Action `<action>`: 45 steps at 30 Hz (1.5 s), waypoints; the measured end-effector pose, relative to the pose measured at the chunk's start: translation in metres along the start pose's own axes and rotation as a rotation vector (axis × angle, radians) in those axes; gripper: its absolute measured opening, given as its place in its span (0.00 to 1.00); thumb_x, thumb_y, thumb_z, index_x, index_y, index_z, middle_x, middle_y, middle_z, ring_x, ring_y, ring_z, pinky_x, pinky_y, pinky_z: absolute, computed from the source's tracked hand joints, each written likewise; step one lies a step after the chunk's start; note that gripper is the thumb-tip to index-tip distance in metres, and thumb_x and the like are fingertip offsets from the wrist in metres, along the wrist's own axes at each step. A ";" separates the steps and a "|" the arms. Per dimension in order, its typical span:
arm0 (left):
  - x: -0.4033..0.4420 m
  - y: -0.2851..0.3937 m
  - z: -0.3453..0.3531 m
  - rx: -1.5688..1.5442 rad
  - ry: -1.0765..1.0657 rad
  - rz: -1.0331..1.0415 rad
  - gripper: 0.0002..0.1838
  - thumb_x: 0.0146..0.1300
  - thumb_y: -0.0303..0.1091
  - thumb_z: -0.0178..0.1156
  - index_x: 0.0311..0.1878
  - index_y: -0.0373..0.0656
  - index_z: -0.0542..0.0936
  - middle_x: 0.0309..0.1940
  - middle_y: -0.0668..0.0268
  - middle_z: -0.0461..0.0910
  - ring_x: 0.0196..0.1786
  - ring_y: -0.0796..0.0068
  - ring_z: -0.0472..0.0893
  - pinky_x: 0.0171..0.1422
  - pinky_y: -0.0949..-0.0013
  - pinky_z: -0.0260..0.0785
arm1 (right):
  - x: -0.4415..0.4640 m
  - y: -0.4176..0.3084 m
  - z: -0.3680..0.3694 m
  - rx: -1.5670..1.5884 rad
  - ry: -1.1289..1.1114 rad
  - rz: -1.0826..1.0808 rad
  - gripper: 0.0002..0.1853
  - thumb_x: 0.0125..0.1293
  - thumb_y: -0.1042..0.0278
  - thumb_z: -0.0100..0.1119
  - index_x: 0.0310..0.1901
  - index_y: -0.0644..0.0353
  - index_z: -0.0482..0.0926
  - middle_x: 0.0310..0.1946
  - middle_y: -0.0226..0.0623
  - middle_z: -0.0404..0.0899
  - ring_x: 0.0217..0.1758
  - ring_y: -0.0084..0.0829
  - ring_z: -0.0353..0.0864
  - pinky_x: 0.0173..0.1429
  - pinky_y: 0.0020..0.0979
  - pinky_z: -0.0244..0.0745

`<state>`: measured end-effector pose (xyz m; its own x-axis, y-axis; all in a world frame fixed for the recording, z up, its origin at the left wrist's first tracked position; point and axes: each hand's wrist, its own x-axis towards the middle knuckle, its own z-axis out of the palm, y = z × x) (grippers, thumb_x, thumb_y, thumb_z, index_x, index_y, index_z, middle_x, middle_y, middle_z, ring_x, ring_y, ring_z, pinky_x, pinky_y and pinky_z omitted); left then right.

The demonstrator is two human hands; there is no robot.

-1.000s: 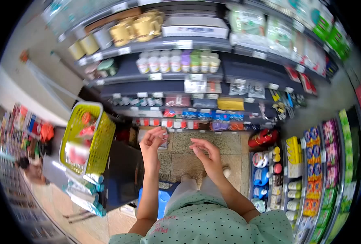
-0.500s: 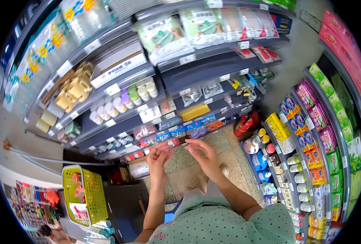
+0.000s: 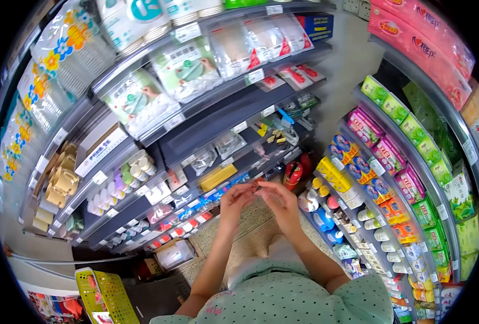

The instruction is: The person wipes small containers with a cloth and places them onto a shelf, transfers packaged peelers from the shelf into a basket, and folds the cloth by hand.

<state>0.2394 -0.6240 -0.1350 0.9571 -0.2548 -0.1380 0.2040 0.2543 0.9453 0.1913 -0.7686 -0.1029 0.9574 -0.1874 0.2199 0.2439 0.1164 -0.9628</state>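
Note:
My left hand [image 3: 234, 203] and my right hand [image 3: 280, 204] are raised in front of my body, with their fingertips close together or touching. Each hand has its fingers curled and the thumb near the index finger. Whether anything small sits between the fingertips is too unclear to tell. Beyond them is the shelf unit, where a yellow packet [image 3: 218, 177] lies on a low shelf. A red fire extinguisher [image 3: 293, 174] stands on the floor just past my right hand.
Shelves at right hold yellow boxes [image 3: 334, 174], pink packs [image 3: 365, 127] and green packs [image 3: 413, 129]. Mugs [image 3: 62, 183] and plastic cups [image 3: 77, 59] are on the left shelves. A yellow-green basket [image 3: 107, 297] stands at lower left, near an open box [image 3: 176, 254] on the floor.
My view has turned to the right, so the shelves and basket have shifted left. My hands have come closer together, from apart to nearly touching.

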 end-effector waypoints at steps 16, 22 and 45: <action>0.199 -0.023 0.119 0.144 -0.195 0.050 0.16 0.60 0.29 0.61 0.52 0.40 0.78 0.46 0.67 0.81 0.44 0.79 0.78 0.48 0.75 0.69 | 0.054 -0.008 -0.096 -0.058 0.337 -0.019 0.13 0.66 0.76 0.56 0.52 0.64 0.77 0.37 0.34 0.81 0.46 0.22 0.78 0.53 0.23 0.68; 0.315 -0.028 0.133 -0.008 -0.174 -0.143 0.21 0.63 0.36 0.59 0.59 0.41 0.75 0.55 0.64 0.77 0.56 0.69 0.76 0.58 0.63 0.70 | 0.085 -0.013 -0.093 -0.068 0.421 0.020 0.13 0.66 0.78 0.56 0.52 0.65 0.77 0.39 0.35 0.81 0.47 0.24 0.78 0.55 0.25 0.69; 0.573 -0.079 0.144 -0.330 -0.359 -0.533 0.16 0.58 0.38 0.63 0.48 0.44 0.76 0.49 0.62 0.75 0.57 0.55 0.77 0.59 0.51 0.72 | 0.170 0.009 -0.069 -0.056 0.679 -0.013 0.14 0.63 0.78 0.59 0.51 0.65 0.77 0.43 0.37 0.81 0.51 0.26 0.77 0.61 0.29 0.67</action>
<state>0.7416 -0.9249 -0.2463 0.5949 -0.6994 -0.3962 0.7303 0.2643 0.6299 0.3458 -0.8667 -0.0855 0.6407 -0.7610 0.1020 0.2291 0.0626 -0.9714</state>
